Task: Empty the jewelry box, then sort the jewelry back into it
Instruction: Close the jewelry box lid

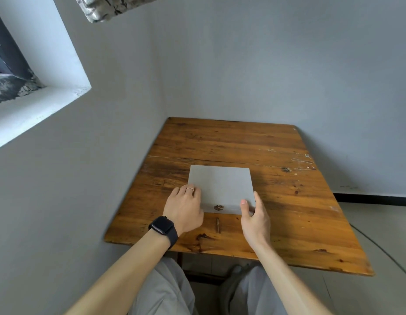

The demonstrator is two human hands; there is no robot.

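A flat grey jewelry box (221,183) lies shut on the wooden table (288,201), with a small metal clasp (217,207) on its near face. My left hand (184,209), with a ring and a black watch, rests against the box's near left corner, fingers curled on its edge. At the near right corner is my right hand (254,218), thumb on the front face and fingers along the right side. No jewelry shows.
The table stands in a corner, with grey walls close behind and to the left. A small dark metal piece (217,225) lies on the table just in front of the box. A window recess (38,92) is high on the left. Tiled floor lies to the right.
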